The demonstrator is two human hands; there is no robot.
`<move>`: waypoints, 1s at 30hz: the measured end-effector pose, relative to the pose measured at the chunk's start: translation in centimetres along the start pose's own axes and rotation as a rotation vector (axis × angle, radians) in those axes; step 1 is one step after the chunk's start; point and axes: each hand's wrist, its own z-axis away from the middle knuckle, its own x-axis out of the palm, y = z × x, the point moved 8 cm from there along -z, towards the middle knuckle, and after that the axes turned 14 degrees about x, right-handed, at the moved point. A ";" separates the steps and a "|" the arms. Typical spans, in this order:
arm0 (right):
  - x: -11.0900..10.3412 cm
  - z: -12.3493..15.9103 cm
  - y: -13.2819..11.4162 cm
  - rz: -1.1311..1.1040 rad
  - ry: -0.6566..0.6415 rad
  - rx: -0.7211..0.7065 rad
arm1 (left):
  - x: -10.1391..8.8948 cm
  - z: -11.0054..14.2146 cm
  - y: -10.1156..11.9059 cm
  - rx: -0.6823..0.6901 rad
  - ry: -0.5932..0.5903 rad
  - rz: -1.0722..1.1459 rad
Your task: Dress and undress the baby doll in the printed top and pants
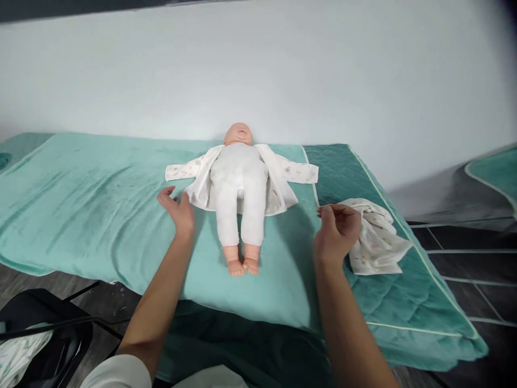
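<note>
A baby doll (239, 183) with a white cloth body lies on its back, head toward the wall and feet toward me. Its arms are inside the sleeves of a white printed baby jacket (283, 191), whose front is spread apart on both sides. My left hand (177, 207) is beside the jacket's lower left corner, fingers apart and curved, with nothing in it. To the doll's right, my right hand (338, 229) is raised with its fingers curled together; whether anything is between them is hidden. Just beyond that hand lies a crumpled printed baby garment (379, 240).
A light green blanket (100, 205) covers most of the bed, over a darker quilted cover (407, 302) on the right. A white wall (258, 70) stands behind. At lower left, a black chair (60, 318) holds printed cloth (22, 353).
</note>
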 end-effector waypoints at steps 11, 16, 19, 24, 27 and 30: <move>-6.5 -8.3 -0.4 0.683 -0.145 -0.227 | -0.2 2.4 4.9 0.434 -0.272 -0.041; -4.8 -11.6 1.7 0.924 -0.278 0.152 | -0.7 3.2 4.1 0.396 -0.391 -0.036; -3.6 -11.2 -1.1 0.795 -0.324 0.134 | -1.0 3.5 4.0 0.395 -0.437 -0.013; 0.1 -5.7 -7.6 0.318 -0.585 0.138 | -0.2 4.2 7.6 0.374 -0.500 0.108; 3.2 -1.6 -11.3 0.243 -0.605 0.143 | 1.7 5.6 12.2 0.300 -0.752 0.386; 7.2 1.9 -13.1 0.017 -0.683 0.285 | 1.8 7.1 16.7 0.265 -1.020 0.656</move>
